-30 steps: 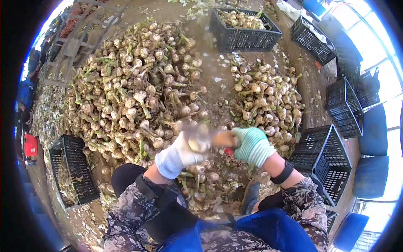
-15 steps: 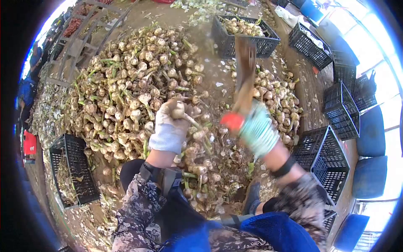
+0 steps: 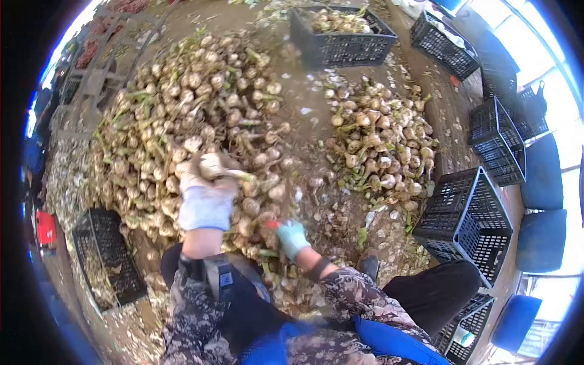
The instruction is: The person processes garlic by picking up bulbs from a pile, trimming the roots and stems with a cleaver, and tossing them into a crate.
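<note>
My left hand (image 3: 205, 198), in a pale, soiled glove, is closed round a garlic bulb (image 3: 212, 163), whose cut stem points right. The hand is over the near edge of a large garlic heap (image 3: 194, 91). Low over loose bulbs right of it, my right hand (image 3: 292, 238) wears a green-and-white glove. A small red piece (image 3: 272, 224) shows at its fingers; blur hides what it belongs to. A smaller garlic pile (image 3: 383, 143) lies further right, its stems mostly short.
A black crate (image 3: 359, 50) with garlic stands at the back. Another black crate (image 3: 106, 258) with plant scraps is at the left. Several black crates (image 3: 465, 225) line the right side, beside blue containers (image 3: 540, 240). Peelings litter the floor.
My right hand has swung from near the smaller pile down and left toward my left hand. My left hand has shifted left, still holding a bulb. The view has shifted slightly.
</note>
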Tool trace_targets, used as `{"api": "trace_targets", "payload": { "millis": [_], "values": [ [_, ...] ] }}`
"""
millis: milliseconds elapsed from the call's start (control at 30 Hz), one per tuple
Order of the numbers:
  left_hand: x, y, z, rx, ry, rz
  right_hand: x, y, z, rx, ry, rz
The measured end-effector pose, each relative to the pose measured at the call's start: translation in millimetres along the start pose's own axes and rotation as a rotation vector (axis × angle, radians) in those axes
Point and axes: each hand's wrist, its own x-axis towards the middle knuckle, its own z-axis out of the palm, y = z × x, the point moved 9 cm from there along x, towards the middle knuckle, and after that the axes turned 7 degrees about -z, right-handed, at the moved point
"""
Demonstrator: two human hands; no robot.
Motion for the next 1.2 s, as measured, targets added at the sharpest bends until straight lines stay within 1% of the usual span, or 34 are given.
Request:
{"api": "trace_targets", "payload": {
  "millis": [33,67,100,133,167,200,233,267,333,367,433,467,500,567,600,633,667,700,767,800,833,867,933,967,1000,1033,1067,1100,1167,1200],
  "values": [
    [2.7,12.6,-3.3,-0.08,0.15,0.094,2.7,14.2,-23.2,0.045,0.085,0.011],
    [-1.3,3.3,21.6,0.087,0.024,0.008,-1.6,-2.8,-42.8,-0.13,0.106,-0.136],
    [-9.2,-13.1,40.3,0.253,-0.089,-0.084,14.0,-2.7,-61.4,-0.576,0.076,-0.149],
    [-13.6,-46.5,68.6,0.188,-0.348,-0.295,21.0,-25.1,-78.3,-0.599,0.132,-0.148],
    [-30.3,-63.7,86.4,0.076,-0.318,-0.296,34.4,-40.3,-97.3,-0.609,0.236,-0.219],
    [-26.7,-55.4,92.4,0.095,-0.347,-0.191,44.2,-59.8,-114.9,-0.68,0.288,-0.171],
    [-23.9,-47.5,96.3,0.113,-0.371,-0.087,62.6,-61.1,-134.6,-0.708,0.384,-0.182],
    [-17.1,-45.4,91.6,0.197,-0.376,-0.056,86.7,-51.4,-152.6,-0.77,0.413,-0.157],
    [-1.9,-39.1,75.0,0.366,-0.386,0.013,90.4,-87.2,-158.3,-0.747,0.433,-0.078],
    [-2.6,-45.7,64.7,0.414,-0.34,-0.055,90.8,-99.9,-156.8,-0.725,0.452,-0.044],
    [-12.0,-55.4,41.3,0.504,-0.237,-0.189,134.3,-69.3,-157.2,-0.895,0.376,-0.033],
    [-15.0,-49.9,43.7,0.559,-0.249,-0.13,151.1,-55.4,-158.6,-0.978,0.344,-0.032],
    [-8.4,-38.7,32.6,0.566,-0.18,-0.07,156.0,-51.6,-157.7,-0.993,0.323,-0.044],
    [-4.4,-24.0,25.8,0.565,-0.097,-0.032,154.4,-47.6,-154.6,-1.025,0.293,-0.082],
    [-7.7,-19.2,26.7,0.542,-0.029,-0.008,149.4,-43.7,-159.8,-0.987,0.332,0.03],
    [-0.7,-16.6,28.1,0.531,-0.049,-0.008,151.1,-46.2,-157.6,-0.952,0.26,0.052],
    [9.0,-12.8,21.7,0.524,-0.055,-0.011,147.9,-60.7,-151.6,-0.972,0.193,0.022],
    [14.4,-9.9,12.4,0.528,-0.045,-0.022,149.6,-87.8,-144.3,-1.041,0.121,-0.058],
    [15.5,-12.9,14.2,0.535,-0.041,-0.024,145.1,-164.6,-124.8,-1.315,-0.007,-0.307],
    [16.5,-17.0,18.2,0.521,-0.063,-0.035,143.6,-197.8,-119.1,-1.424,-0.028,-0.435],
    [14.6,-18.4,20.4,0.506,-0.085,-0.042,151.6,-215.6,-123.7,-1.426,-0.002,-0.522],
    [13.6,-16.2,20.3,0.519,-0.082,-0.023,147.7,-235.5,-121.8,-1.208,0.083,-0.608],
    [14.7,-13.9,20.7,0.543,-0.084,0.015,135.1,-207.3,-102.3,-1.97,-0.087,-0.405],
    [13.9,-16.3,20.1,0.56,-0.092,-0.004,158.3,-158.0,-120.4,-1.632,0.125,-0.318],
    [13.3,-18.0,18.7,0.578,-0.097,-0.02,132.7,-136.4,-88.0,-1.947,-0.036,-0.406],
    [12.3,-18.8,17.5,0.597,-0.099,-0.031,131.3,-107.3,-98.6,-1.404,-0.002,-0.138],
    [2.2,-19.3,27.2,0.702,-0.189,-0.004,123.4,-77.6,-109.0,-0.88,0.161,0.062],
    [1.5,-19.9,25.0,0.664,-0.192,0.009,131.6,-62.6,-95.5,-1.041,0.14,-0.067],
    [-3.7,-21.8,21.8,0.782,-0.216,0.008,132.1,-45.1,-94.9,-0.835,0.231,0.016],
    [-9.2,-22.6,23.1,0.848,-0.199,0.01,131.9,-43.5,-90.2,-0.65,0.235,0.001]
  ]
}}
